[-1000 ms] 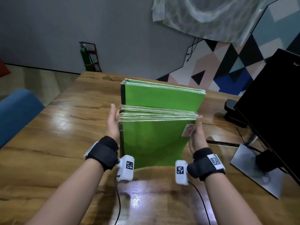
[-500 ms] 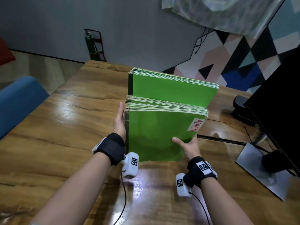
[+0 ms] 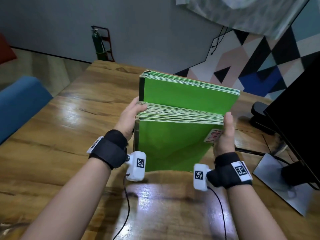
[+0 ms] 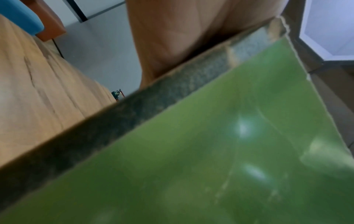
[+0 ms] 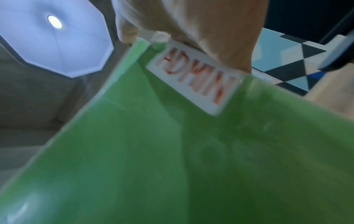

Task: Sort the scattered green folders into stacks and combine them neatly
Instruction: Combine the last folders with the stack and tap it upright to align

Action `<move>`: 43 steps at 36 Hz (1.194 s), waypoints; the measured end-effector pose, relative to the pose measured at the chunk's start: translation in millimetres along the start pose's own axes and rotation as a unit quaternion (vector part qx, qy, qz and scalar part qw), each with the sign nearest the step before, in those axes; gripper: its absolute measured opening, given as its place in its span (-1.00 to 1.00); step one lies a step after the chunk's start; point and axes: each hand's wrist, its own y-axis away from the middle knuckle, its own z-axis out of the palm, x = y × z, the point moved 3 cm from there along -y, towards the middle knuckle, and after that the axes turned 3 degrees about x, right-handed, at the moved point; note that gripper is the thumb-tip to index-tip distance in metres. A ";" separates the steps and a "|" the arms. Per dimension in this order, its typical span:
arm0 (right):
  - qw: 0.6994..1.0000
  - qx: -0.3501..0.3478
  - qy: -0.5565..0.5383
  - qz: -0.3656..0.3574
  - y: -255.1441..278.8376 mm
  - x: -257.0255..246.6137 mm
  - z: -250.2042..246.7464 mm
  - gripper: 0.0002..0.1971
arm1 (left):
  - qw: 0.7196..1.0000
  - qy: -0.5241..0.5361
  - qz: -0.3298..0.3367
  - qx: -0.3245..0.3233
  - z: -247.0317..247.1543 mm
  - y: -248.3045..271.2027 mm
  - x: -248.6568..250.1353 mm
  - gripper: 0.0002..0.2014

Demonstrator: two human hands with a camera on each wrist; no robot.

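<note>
Both hands clamp a stack of green folders upright on the bench: the left hand grips its left edge, the right hand its right edge beside the ADMIN label. A taller folder stack stands just behind.

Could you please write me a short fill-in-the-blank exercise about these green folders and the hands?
1. The white label on the front green folder reads ____.
2. The left hand and right hand hold the near stack upright on the ____ table.
3. A second green stack stands ____ the held one.

Missing words: ADMIN; wooden; behind
</note>
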 end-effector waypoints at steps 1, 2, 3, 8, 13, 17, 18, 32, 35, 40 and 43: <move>1.000 0.003 0.008 -0.022 -4.1 -10.9 3.5 -0.58 | 1.000 0.003 0.001 0.016 0.3 1.7 0.4 -0.30; 0.999 -0.001 0.015 -0.036 -9.7 -17.6 6.3 -0.78 | 1.000 0.009 0.004 0.017 0.9 2.5 -0.1 -0.29; 0.999 -0.004 0.025 -0.044 -15.5 -20.2 8.5 -0.96 | 1.000 0.022 -0.003 0.017 1.7 4.0 -0.7 -0.25; 0.997 0.042 0.054 -0.027 -21.8 -14.6 10.3 -0.72 | 0.996 0.085 -0.008 -0.011 4.5 9.9 -1.1 -0.60; 0.996 0.066 0.047 -0.024 -21.4 -14.7 14.7 -0.72 | 0.994 0.061 0.084 -0.040 1.4 15.6 -4.9 -0.04; 0.999 0.045 0.025 -0.018 -10.2 -2.0 11.2 -0.77 | 0.987 -0.058 0.139 -0.061 -3.6 10.9 -20.0 0.12; 0.999 0.035 0.026 -0.001 -5.1 7.6 5.8 -0.56 | 0.985 -0.088 0.128 -0.068 -7.3 9.3 -27.6 0.10; 0.911 -0.204 0.316 0.169 35.1 124.4 -28.5 -0.37 | 0.914 -0.360 -0.092 -0.162 -47.0 3.6 -130.2 0.03; 0.921 -0.187 0.307 0.148 37.4 131.3 -26.3 -0.39 | 0.916 -0.366 -0.094 -0.131 -46.8 3.1 -137.5 -0.05; 0.935 -0.120 0.309 0.125 35.9 141.9 -23.0 -0.33 | 0.918 -0.373 -0.088 -0.103 -42.8 -2.5 -139.9 -0.12; 0.940 -0.097 0.306 0.117 34.4 144.3 -22.7 -0.34 | 0.907 -0.402 -0.092 -0.084 -41.6 -7.2 -137.1 -0.20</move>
